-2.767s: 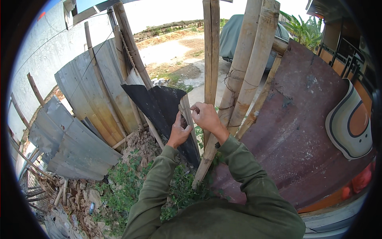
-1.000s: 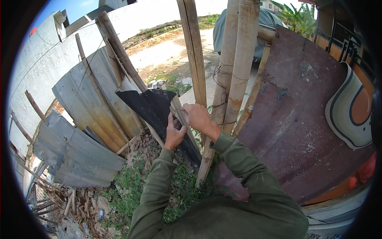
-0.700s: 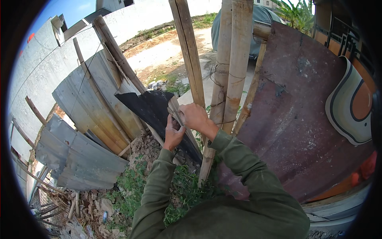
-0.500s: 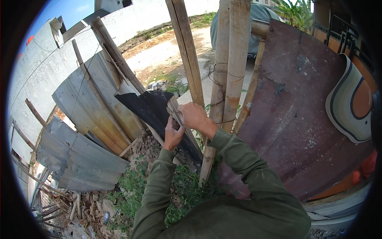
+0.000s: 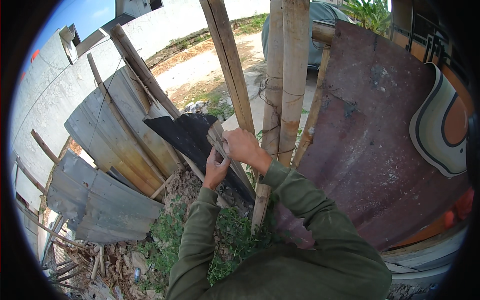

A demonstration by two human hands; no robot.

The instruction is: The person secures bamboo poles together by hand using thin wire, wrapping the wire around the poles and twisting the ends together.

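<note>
A weathered wooden slat runs down along the edge of a dark corrugated sheet. My left hand is closed on the slat's near side, thumb and fingers pinched at its edge. Just above it on the right, my right hand has its fingers curled round the same slat. The two hands almost touch. Whether a smaller piece, such as wire, lies between the fingers is hidden. Close to my right wrist stand upright bamboo poles with wire wound round them.
A split wooden post leans behind my hands. To the right stands a large reddish-brown metal sheet. Grey corrugated sheets lean at left. Green weeds and a dirt mound lie below. A covered vehicle stands beyond.
The whole view has shifted very slightly, with the poles and sheets a little further left. Both hands keep their grip on the slat, with hardly any movement.
</note>
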